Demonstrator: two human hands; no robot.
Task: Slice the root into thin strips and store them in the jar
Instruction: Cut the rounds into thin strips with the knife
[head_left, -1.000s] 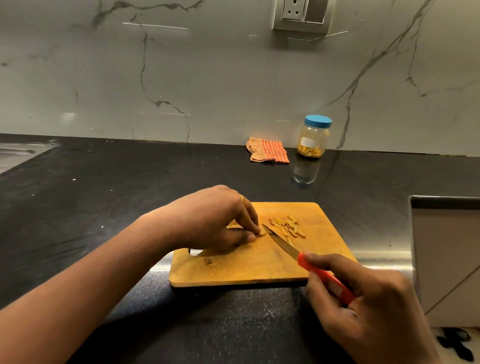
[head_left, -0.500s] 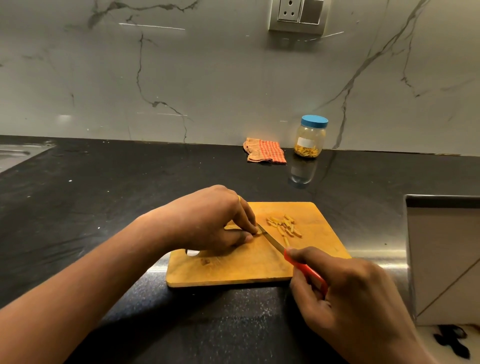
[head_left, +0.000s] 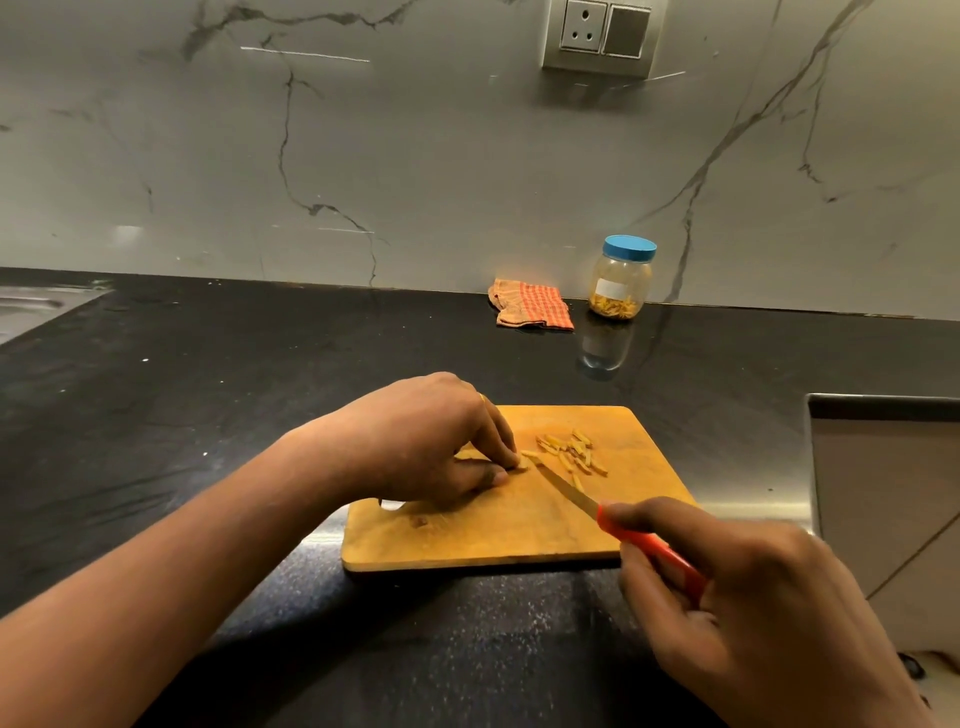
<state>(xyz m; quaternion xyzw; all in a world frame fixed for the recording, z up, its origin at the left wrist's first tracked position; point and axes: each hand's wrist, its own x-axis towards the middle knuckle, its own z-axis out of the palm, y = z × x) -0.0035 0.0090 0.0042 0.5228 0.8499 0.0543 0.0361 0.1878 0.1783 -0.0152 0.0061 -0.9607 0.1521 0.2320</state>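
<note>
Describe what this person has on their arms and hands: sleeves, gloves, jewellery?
No sleeves or gloves show anywhere in the picture. The left hand has a thin gold-coloured ring on one finger. The right hand wears nothing that can be seen.

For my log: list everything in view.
cutting board: one, wooden, on the black counter
root strips: small pile, yellow, on the board
root piece: one, yellow, on the board, mostly hidden
knife: one, orange handle, blade over the board
jar: one, clear, blue lid, by the wall, strips inside
cloth: one, orange checked, left of the jar
socket plate: one, grey, on the wall
sink: one, steel, far left
left hand: pinches the root piece
right hand: grips the knife handle
</note>
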